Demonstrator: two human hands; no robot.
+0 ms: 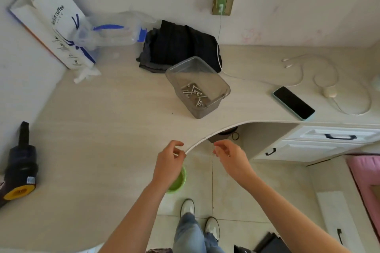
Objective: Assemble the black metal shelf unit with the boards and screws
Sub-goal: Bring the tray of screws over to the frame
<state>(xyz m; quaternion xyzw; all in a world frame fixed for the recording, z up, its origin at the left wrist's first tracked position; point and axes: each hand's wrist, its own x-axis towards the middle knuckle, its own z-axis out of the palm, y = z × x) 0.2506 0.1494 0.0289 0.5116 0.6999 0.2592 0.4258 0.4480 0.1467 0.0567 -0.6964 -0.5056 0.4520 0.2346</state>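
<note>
At lower centre, the left hand [169, 163] pinches a small screw [176, 154] in a narrow grip, the right hand [231, 155] loosely curled, apparently empty; best steady both near the counter [102, 129] edge, avoiding drops.

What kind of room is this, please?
Probably a bedroom or home study, not a workshop: a curved built-in desk with white drawers, a phone beside a charger cable plugged into the wall, and folded dark clothes on the desk.
</note>
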